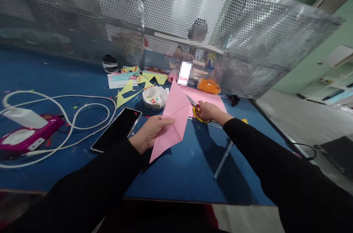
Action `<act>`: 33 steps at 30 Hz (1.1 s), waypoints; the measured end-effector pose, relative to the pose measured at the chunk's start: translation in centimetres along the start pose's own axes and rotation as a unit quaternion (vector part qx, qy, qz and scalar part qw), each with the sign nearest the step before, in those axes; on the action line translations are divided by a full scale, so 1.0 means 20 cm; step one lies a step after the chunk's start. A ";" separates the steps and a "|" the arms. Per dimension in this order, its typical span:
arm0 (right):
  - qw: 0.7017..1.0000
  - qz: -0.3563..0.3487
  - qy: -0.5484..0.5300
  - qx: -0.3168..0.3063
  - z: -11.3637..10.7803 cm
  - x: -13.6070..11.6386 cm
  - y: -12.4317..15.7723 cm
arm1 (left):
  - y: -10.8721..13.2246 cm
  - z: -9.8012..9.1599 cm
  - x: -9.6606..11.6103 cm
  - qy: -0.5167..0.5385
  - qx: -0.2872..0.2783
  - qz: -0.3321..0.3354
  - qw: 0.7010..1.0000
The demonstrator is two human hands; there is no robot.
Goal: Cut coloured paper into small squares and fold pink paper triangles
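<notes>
Between the thumb and fingers of my left hand is a creased sheet of pink paper, held up above the blue table. My right hand grips yellow-handled scissors. Their blades point up and left, close to the right edge of the held paper; I cannot tell whether they touch it. More pink paper lies flat behind the scissors. A dark-screened phone rests left of my left hand, and a white bowl-like container with paper scraps stands just beyond it.
A magenta device with a white cable occupies the left. Yellow paper cut-outs, black-and-white thread and an orange bundle lie toward the back. A perforated metal screen rises behind, with a person beyond. A thin pale stick lies at right.
</notes>
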State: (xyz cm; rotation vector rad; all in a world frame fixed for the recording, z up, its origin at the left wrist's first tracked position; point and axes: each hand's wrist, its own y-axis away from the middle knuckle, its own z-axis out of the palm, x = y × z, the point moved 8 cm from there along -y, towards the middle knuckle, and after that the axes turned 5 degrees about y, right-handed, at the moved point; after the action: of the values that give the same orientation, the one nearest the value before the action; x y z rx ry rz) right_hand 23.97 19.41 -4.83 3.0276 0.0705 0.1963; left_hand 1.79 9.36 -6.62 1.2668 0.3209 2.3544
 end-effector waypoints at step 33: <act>0.613 0.062 -0.782 0.090 0.02 -0.19 0.59 | 0.03 0.05 -0.04 -0.165 -0.047 0.036 0.985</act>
State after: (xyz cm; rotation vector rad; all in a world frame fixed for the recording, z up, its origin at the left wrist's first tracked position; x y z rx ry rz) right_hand 20.78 7.45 -4.42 2.1576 -0.2681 -2.3860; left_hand 2.77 8.53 -6.48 1.6117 0.0569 2.1398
